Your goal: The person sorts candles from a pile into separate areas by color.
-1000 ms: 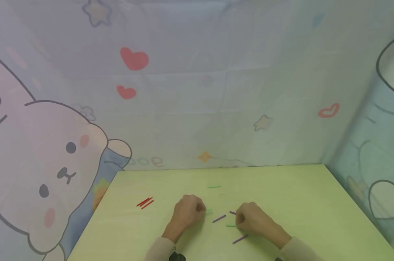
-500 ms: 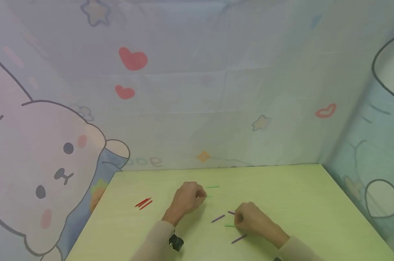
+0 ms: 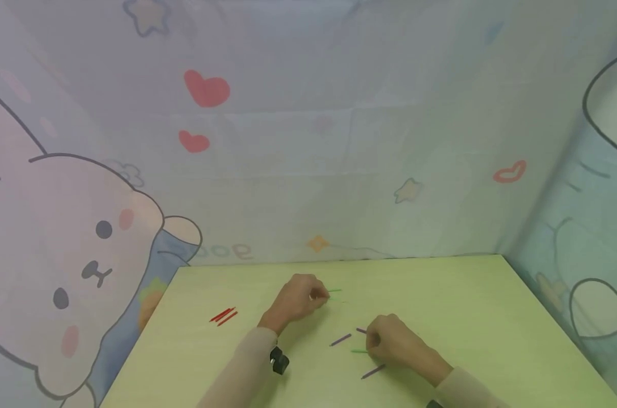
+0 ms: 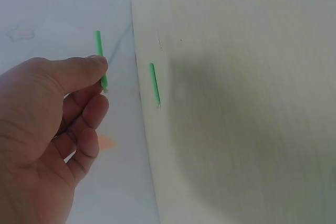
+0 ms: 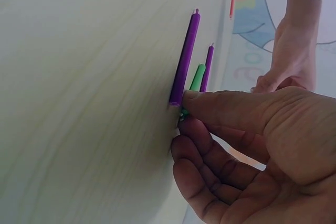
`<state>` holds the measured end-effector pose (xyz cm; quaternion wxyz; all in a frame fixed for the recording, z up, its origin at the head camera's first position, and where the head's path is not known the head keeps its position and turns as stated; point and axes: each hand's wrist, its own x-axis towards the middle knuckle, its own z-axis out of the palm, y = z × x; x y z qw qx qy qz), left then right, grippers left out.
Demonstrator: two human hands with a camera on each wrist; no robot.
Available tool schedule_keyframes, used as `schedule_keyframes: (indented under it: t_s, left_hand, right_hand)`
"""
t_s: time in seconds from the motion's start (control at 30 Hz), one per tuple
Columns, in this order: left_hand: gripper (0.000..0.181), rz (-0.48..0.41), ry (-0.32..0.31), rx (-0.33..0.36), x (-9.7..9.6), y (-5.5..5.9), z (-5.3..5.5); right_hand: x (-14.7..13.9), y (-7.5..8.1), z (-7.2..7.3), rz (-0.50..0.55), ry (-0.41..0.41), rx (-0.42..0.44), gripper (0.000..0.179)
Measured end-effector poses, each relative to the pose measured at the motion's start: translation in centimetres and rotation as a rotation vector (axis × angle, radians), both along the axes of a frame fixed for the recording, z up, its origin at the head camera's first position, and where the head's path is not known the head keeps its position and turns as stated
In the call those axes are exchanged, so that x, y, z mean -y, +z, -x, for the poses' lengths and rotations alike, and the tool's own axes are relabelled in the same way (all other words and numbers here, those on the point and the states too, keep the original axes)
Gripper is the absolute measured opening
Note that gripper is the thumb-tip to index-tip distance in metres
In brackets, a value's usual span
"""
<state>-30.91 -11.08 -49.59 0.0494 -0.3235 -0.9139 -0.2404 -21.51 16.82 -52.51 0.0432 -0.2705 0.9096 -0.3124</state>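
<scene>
My left hand (image 3: 299, 297) pinches a thin green candle (image 4: 98, 44) between thumb and forefinger, above the far part of the table. A second green candle (image 4: 155, 85) lies on the tabletop close to it. At centre right, my right hand (image 3: 396, 343) pinches the wick end of another green candle (image 5: 197, 77), its other fingers curled below. Around that hand lie purple candles: one (image 3: 341, 340) to its left, one (image 3: 373, 372) nearer the front, and one (image 3: 361, 330) partly hidden behind the fingers.
Several red candles (image 3: 227, 318) lie close together on the left of the pale yellow-green table (image 3: 456, 294). A printed cloth backdrop (image 3: 288, 141) rises behind the table and along its sides. Small black cameras sit at both wrists.
My left hand has moved away from me toward the far green candle, carrying its own green candle along. The right hand has stayed in nearly the same place.
</scene>
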Motion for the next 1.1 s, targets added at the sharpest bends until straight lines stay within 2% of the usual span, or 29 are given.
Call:
schedule_keyframes:
  t_s: [0.27, 0.6, 0.87, 1.1]
  left_hand:
    - [0.007, 0.003, -0.019, 0.015, -0.3, 0.0, 1.4]
    - [0.007, 0.005, 0.015, 0.048, -0.8, -0.3, 2.0]
    - [0.007, 0.03, 0.056, 0.035, -1.2, -1.3, 2.4]
    - [0.01, 0.068, 0.085, -0.019, -1.7, -1.7, 3.0]
  right_hand:
    - [0.0, 0.3, 0.0, 0.005, -0.001, -0.01, 0.025]
    - [0.0, 0.2, 0.0, 0.019, 0.005, -0.003, 0.022]
    - [0.1, 0.0, 0.0, 0.033, 0.005, 0.011, 0.022]
    - [0.0, -0.1, 0.0, 0.012, -0.022, 0.008, 0.023]
